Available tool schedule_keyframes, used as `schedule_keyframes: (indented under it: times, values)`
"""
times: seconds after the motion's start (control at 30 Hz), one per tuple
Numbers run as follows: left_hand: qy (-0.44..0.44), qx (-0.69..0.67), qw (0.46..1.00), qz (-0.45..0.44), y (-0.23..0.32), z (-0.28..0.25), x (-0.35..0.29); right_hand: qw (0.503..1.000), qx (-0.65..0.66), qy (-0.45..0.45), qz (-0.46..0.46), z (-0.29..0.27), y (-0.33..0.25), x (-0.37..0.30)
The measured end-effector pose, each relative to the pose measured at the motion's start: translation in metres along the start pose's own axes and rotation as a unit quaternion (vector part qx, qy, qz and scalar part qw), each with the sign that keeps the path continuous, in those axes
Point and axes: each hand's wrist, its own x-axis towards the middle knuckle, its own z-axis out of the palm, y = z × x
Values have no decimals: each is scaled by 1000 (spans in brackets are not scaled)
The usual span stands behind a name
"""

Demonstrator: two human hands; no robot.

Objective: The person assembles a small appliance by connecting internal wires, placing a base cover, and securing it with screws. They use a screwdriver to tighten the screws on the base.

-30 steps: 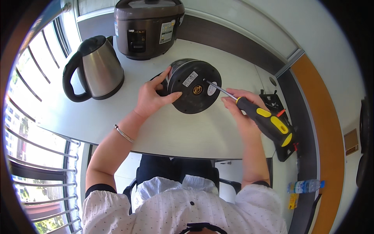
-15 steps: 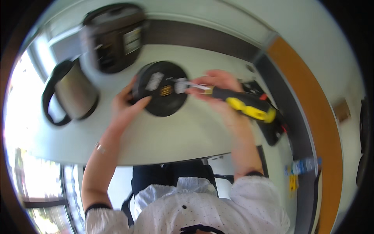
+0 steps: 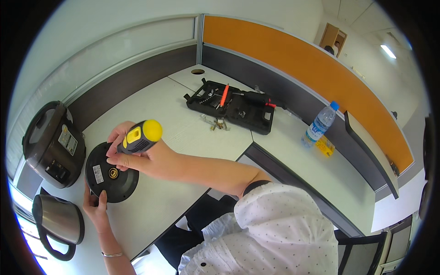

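A round black kettle base (image 3: 123, 190) is at the left of the desk, its face with a pale label and a brass-coloured ring (image 3: 113, 173) turned up. My left hand (image 3: 97, 210) grips its near edge, thumb on top and fingers at the side. Over the far part of the base, my right hand (image 3: 149, 162) is wrapped round a yellow-and-black screwdriver (image 3: 141, 137), handle end toward me. The hand hides the screwdriver's shaft and tip, so I cannot tell whether it touches a screw. A steel kettle (image 3: 62, 220) with a black handle stands beside my left hand.
A dark rice cooker (image 3: 51, 146) stands behind the kettle. An open black tool case (image 3: 231, 114) holds bits and an orange-handled tool (image 3: 224, 95). Small metal parts (image 3: 217, 123) lie before it. Farther right are a water bottle (image 3: 320, 124), a yellow packet (image 3: 325, 146) and an orange partition (image 3: 284, 50).
My view has swung to the right, bringing the tool case and bottle into fuller sight. The screwdriver, earlier slanting across the base's right edge, now points down over its far part.
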Motion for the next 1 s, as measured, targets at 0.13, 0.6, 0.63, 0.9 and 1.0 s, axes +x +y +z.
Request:
schedule_keyframes:
  times: [0.13,0.6,0.63,0.9,1.0]
  values:
    - [15,0,1000,-18,5,-3,-3,997,47,-67,15,-4,1,5]
    - [-1,32,998,-46,28,-1,-6,988,-139,32,-61,-1,-10,5]
    - [1,33,998,-46,28,-1,-6,987,-147,19,-61,-2,-11,6]
    - [28,22,999,-26,16,-1,-4,975,-185,-121,28,-12,-21,-1]
    - [24,30,999,-19,15,-1,-4,986,-154,-56,3,-8,-9,-10]
